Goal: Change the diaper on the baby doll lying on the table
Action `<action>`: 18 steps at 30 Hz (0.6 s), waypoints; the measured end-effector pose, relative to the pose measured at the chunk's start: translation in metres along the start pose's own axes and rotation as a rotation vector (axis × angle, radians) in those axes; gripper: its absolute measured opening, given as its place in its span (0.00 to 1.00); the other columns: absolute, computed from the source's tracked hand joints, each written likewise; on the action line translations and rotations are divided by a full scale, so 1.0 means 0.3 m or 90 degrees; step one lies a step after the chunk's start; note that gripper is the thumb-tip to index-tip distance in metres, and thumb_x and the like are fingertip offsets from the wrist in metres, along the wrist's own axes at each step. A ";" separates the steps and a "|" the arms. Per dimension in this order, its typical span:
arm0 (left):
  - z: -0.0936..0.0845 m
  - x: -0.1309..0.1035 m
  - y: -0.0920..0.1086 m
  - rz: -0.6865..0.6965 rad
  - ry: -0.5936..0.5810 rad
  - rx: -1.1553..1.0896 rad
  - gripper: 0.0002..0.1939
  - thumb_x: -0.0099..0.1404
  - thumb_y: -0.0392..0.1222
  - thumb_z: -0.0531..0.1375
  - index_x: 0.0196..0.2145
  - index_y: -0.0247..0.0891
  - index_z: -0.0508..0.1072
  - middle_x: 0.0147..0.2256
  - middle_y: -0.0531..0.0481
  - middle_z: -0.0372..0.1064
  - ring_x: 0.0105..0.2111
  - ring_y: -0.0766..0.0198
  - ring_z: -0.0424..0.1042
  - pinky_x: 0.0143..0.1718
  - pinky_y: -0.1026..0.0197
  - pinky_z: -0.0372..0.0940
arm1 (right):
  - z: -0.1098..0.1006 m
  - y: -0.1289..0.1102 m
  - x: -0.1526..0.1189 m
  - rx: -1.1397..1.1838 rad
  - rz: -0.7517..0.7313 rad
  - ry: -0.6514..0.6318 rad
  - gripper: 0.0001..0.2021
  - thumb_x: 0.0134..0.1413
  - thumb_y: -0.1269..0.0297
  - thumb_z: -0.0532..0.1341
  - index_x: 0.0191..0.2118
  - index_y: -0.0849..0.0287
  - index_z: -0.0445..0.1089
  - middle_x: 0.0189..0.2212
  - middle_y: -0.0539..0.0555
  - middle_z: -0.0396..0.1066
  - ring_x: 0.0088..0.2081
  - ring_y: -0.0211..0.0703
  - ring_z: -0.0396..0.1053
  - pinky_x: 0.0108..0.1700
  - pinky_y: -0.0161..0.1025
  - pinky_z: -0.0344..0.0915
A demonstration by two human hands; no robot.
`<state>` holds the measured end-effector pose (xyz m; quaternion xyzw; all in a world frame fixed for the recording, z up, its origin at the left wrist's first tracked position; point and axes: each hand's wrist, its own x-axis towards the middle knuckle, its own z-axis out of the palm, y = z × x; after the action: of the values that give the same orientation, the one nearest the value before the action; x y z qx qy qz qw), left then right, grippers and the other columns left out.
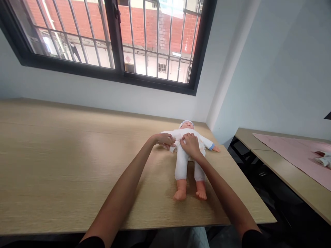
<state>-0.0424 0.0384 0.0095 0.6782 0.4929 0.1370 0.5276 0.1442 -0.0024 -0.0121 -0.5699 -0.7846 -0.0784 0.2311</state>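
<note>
Holding the white suit of a baby doll (186, 151) with both hands.
The left hand (164, 139) and right hand (190, 144) each keep a narrow grip on its chest cloth; it lies face up on the desk (64, 165).

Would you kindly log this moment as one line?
left hand: pinching doll's suit | right hand: on doll torso | doll: supine on table

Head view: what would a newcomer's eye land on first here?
First comes the baby doll in a white suit, lying face up on the wooden table near its right end, bare feet toward the camera. Both hands rest on its torso: the left hand pinches the white cloth at the doll's side, and the right hand lies on its chest. Behind, a barred window shows a red brick wall, and a pink mat covers a second table at right.
</note>
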 end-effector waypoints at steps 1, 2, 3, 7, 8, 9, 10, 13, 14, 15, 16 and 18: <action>-0.003 0.003 -0.005 0.009 -0.003 0.011 0.27 0.41 0.42 0.71 0.37 0.39 0.65 0.30 0.52 0.72 0.32 0.61 0.74 0.36 0.60 0.69 | 0.003 -0.001 0.000 0.006 0.001 0.009 0.09 0.60 0.64 0.53 0.35 0.58 0.69 0.41 0.58 0.71 0.47 0.52 0.62 0.45 0.45 0.57; -0.005 0.005 -0.009 0.024 0.001 0.030 0.26 0.40 0.41 0.71 0.37 0.39 0.66 0.30 0.52 0.72 0.33 0.60 0.74 0.36 0.60 0.68 | 0.007 -0.002 -0.001 0.011 0.006 0.018 0.08 0.60 0.64 0.53 0.35 0.58 0.69 0.40 0.58 0.71 0.47 0.52 0.62 0.45 0.44 0.57; -0.007 0.005 -0.009 0.041 0.008 0.055 0.25 0.40 0.41 0.71 0.36 0.39 0.67 0.30 0.53 0.72 0.33 0.60 0.73 0.35 0.61 0.68 | 0.010 -0.004 -0.002 0.018 0.012 0.028 0.08 0.60 0.64 0.53 0.36 0.58 0.68 0.40 0.58 0.71 0.46 0.52 0.62 0.45 0.44 0.56; -0.013 -0.020 0.012 0.099 0.012 0.102 0.20 0.41 0.40 0.68 0.33 0.40 0.67 0.31 0.54 0.71 0.36 0.62 0.71 0.32 0.66 0.64 | 0.018 -0.007 -0.004 0.051 0.022 0.070 0.09 0.59 0.63 0.55 0.43 0.59 0.65 0.42 0.58 0.70 0.46 0.51 0.63 0.46 0.44 0.57; -0.016 -0.031 0.021 0.103 0.007 0.105 0.20 0.42 0.41 0.68 0.33 0.40 0.67 0.30 0.55 0.71 0.35 0.62 0.71 0.30 0.67 0.62 | 0.019 -0.007 -0.005 0.057 0.006 0.074 0.09 0.59 0.63 0.55 0.44 0.59 0.65 0.43 0.58 0.70 0.46 0.50 0.63 0.46 0.44 0.57; -0.020 -0.042 0.029 0.103 0.007 0.112 0.19 0.43 0.41 0.67 0.34 0.40 0.67 0.29 0.56 0.70 0.33 0.63 0.71 0.28 0.67 0.61 | 0.020 -0.007 -0.005 0.060 -0.018 0.073 0.08 0.59 0.64 0.55 0.43 0.58 0.66 0.43 0.58 0.70 0.47 0.50 0.63 0.47 0.44 0.57; -0.023 -0.054 0.037 0.100 0.010 0.124 0.19 0.44 0.41 0.66 0.35 0.40 0.67 0.28 0.56 0.68 0.31 0.64 0.71 0.25 0.68 0.59 | 0.021 -0.008 -0.006 0.063 -0.046 0.067 0.07 0.59 0.65 0.55 0.41 0.57 0.67 0.43 0.57 0.71 0.47 0.49 0.63 0.49 0.44 0.56; -0.030 -0.079 0.055 0.096 0.029 0.139 0.19 0.47 0.40 0.65 0.38 0.40 0.68 0.27 0.57 0.68 0.28 0.65 0.70 0.24 0.68 0.56 | 0.029 -0.011 -0.010 0.063 -0.117 0.030 0.09 0.60 0.69 0.53 0.38 0.55 0.71 0.41 0.54 0.73 0.48 0.46 0.65 0.58 0.48 0.50; -0.030 -0.082 0.059 0.096 0.032 0.127 0.18 0.48 0.39 0.64 0.39 0.40 0.68 0.28 0.56 0.68 0.28 0.66 0.70 0.25 0.68 0.58 | 0.032 -0.014 -0.013 0.058 -0.134 0.017 0.10 0.60 0.69 0.53 0.39 0.55 0.72 0.40 0.54 0.74 0.49 0.46 0.65 0.62 0.50 0.45; -0.029 -0.083 0.061 0.098 0.033 0.111 0.18 0.48 0.38 0.63 0.39 0.39 0.67 0.29 0.56 0.69 0.29 0.66 0.71 0.26 0.67 0.59 | 0.034 -0.016 -0.015 0.053 -0.150 0.003 0.11 0.60 0.68 0.53 0.40 0.55 0.73 0.40 0.54 0.75 0.50 0.46 0.65 0.64 0.52 0.39; -0.027 -0.081 0.062 0.102 0.035 0.092 0.18 0.49 0.37 0.62 0.40 0.39 0.67 0.29 0.55 0.70 0.29 0.66 0.71 0.28 0.67 0.61 | 0.034 -0.018 -0.017 0.048 -0.165 -0.011 0.11 0.60 0.67 0.53 0.41 0.55 0.73 0.41 0.54 0.75 0.51 0.47 0.65 0.65 0.54 0.34; -0.022 -0.069 0.060 0.119 0.045 0.052 0.18 0.49 0.35 0.61 0.40 0.39 0.66 0.29 0.55 0.70 0.29 0.66 0.71 0.32 0.65 0.64 | 0.025 -0.017 -0.016 0.049 -0.186 -0.038 0.11 0.59 0.65 0.55 0.44 0.56 0.73 0.43 0.56 0.75 0.54 0.48 0.63 0.65 0.58 0.28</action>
<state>-0.0476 0.0260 0.0344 0.7368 0.4512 0.1891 0.4667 0.1387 -0.0055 -0.0201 -0.4424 -0.8682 -0.0641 0.2152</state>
